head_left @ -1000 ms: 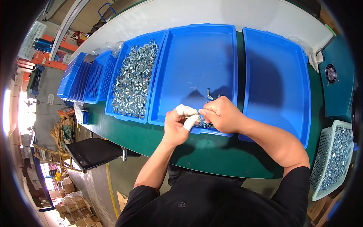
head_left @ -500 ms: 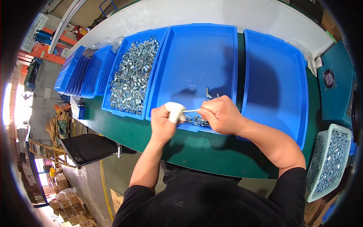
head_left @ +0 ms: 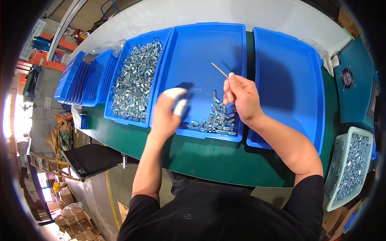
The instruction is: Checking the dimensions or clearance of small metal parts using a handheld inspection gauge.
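Observation:
A thin metal rod (head_left: 219, 69) is pinched between the thumb and fingers of my right hand (head_left: 246, 99), its free end pointing up and to the left over the middle blue tray (head_left: 205, 38). My left hand (head_left: 164, 116), slightly blurred, hovers above the left side of that tray. White covers wrap its thumb and forefinger, which are spread apart with nothing visible between them. Below my right hand, a loose pile of small silvery hexagonal sleeves, like long nuts, (head_left: 219, 120) lies in the tray's near right corner.
Left of the middle tray, another blue tray (head_left: 110, 113) is full of similar metal pieces. Blue baskets (head_left: 96, 78) are stacked beyond it. A blue tray (head_left: 289, 132) stands on the right. Past it are a teal machine (head_left: 360, 80) and a pale basket (head_left: 341, 160) of metal pieces.
My hands, earlier together at the rod, have separated. The left has let go and moved left; the right has lifted the rod up and away, uncovering the pile beneath.

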### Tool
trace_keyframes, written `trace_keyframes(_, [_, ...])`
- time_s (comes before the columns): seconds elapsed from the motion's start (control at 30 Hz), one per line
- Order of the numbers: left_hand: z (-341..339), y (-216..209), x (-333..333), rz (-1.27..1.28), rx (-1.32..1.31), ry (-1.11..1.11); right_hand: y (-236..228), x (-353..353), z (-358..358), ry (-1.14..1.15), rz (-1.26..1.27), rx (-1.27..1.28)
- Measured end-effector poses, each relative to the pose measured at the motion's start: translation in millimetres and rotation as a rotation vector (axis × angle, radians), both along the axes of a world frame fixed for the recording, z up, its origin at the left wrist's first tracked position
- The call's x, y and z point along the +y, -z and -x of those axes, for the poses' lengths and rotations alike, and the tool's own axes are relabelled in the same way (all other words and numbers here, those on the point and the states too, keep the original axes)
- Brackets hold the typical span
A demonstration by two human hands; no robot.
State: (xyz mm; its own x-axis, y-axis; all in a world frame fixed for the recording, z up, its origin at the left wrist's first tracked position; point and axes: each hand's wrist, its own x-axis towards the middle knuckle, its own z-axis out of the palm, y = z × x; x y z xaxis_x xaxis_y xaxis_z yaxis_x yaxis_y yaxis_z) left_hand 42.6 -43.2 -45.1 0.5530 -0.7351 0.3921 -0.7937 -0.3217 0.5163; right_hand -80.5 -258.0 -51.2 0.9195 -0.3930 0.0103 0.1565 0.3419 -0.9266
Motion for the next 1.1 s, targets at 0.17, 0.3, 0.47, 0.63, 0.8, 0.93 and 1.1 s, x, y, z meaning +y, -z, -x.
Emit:
trace_keyframes(0.17, [6.2, 5.1, -55.9, -0.117, 0.093, 0.255, 2.4, 1.6, -2.6, 0.004, -0.07, -0.014])
trace_keyframes(0.3, [0.2, 7.7, -61.9, -0.306, -0.075, 0.213, 1.3, 3.9, -2.1, -0.059, -0.065, -0.015])
trace_keyframes(0.47, [10.3, -0.7, -31.3, -0.125, 0.479, -0.014, -4.3, 8.6, 3.3, -0.09, 0.156, 0.058])
trace_keyframes(0.63, [19.6, 10.9, 12.2, 0.296, 0.958, -0.016, -3.6, 12.5, 7.7, -0.226, 0.538, 0.067])
trace_keyframes(0.8, [33.0, 11.8, 19.7, 0.36, 0.934, 0.069, -3.2, 13.5, 8.7, -0.329, 0.847, -0.006])
trace_keyframes(0.93, [30.9, 14.4, 19.9, 0.402, 0.943, 0.007, -5.5, 20.1, 10.7, -0.304, 0.587, 0.084])
trace_keyframes(1.1, [31.3, 12.8, 19.2, 0.423, 0.961, -0.013, -2.8, 15.7, 7.7, -0.282, 0.761, 0.04])
